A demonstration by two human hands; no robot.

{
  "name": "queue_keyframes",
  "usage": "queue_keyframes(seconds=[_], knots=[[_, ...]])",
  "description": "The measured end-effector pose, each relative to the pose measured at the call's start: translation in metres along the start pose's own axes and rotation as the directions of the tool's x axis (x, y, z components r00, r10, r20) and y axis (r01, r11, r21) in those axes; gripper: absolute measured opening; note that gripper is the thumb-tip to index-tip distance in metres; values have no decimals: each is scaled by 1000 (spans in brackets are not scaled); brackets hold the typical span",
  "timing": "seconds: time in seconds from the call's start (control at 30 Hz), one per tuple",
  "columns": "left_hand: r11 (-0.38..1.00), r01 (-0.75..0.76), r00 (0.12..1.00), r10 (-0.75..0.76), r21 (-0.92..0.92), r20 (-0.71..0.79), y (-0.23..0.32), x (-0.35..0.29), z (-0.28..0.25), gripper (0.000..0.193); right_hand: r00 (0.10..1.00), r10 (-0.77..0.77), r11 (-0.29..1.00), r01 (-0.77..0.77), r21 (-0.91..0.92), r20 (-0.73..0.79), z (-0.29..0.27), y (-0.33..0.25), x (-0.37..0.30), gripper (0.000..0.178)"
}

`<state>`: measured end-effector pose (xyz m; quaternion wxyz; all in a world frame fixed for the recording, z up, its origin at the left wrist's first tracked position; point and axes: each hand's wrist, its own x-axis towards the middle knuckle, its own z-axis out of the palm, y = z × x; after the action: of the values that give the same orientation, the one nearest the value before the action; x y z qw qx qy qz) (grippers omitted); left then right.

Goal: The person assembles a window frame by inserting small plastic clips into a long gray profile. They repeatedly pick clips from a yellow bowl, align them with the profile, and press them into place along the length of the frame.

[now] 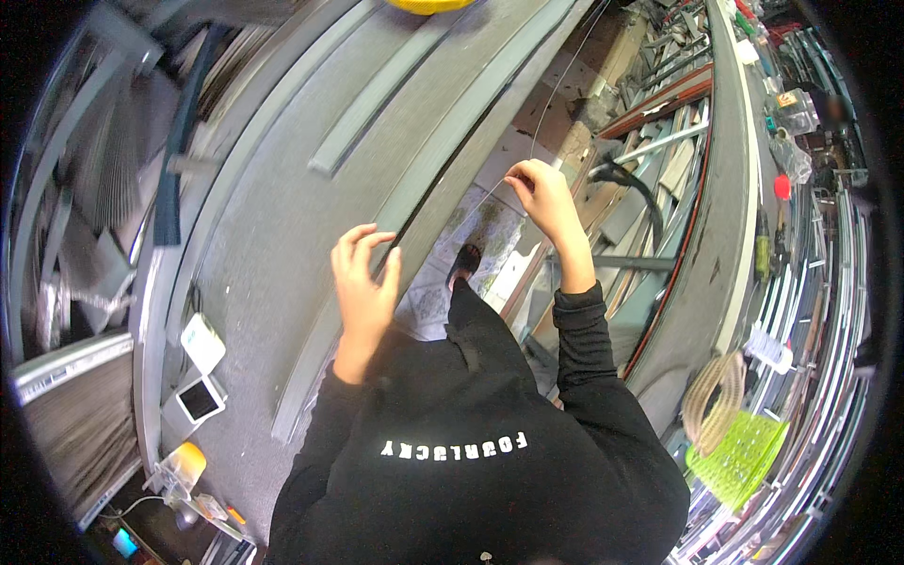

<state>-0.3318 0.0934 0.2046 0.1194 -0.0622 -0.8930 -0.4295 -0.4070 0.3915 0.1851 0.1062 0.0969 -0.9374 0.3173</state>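
My right hand (540, 196) is raised over the gap between two benches, its thumb and forefinger pinched on a thin pale cord (538, 130). The cord climbs in a curve toward the top of the picture, and a short length trails below the fingertips. My left hand (363, 282) is at the edge of the grey bench, thumb and fingers apart with nothing visible between them. Beside its fingertips runs a long grey metal profile (422, 179); whether they touch it I cannot tell. A shorter grey profile (363, 105) lies farther left on the bench (273, 198).
A white box (202, 344) and a white device with a dark screen (201, 400) lie at the left. The right bench frame (730, 188) has offcuts (659, 188) beneath it. A green basket (739, 460) and coiled cord (714, 400) are lower right. A yellow object (428, 5) shows at top.
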Motion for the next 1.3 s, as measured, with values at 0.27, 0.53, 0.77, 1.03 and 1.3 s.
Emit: queue_keyframes(seconds=[0.27,0.53,0.77,1.03,1.3], knots=[[998,-52,993,55,-33,108,65,130,133,24,997,-79,995,79,58,-6,-50,100,100,11],[980,-16,997,1,198,75,56,209,221,60,995,-24,962,-3,272,97,-13,152,165,15],[955,56,997,-69,291,35,45,223,246,63,984,-68,948,13,318,165,-1,163,185,14],[931,57,998,-57,360,-11,47,225,250,60,930,-247,915,132,382,271,-1,176,201,18],[845,114,988,-40,523,-150,53,220,260,56,898,-426,862,365,352,113,19,189,208,18]])
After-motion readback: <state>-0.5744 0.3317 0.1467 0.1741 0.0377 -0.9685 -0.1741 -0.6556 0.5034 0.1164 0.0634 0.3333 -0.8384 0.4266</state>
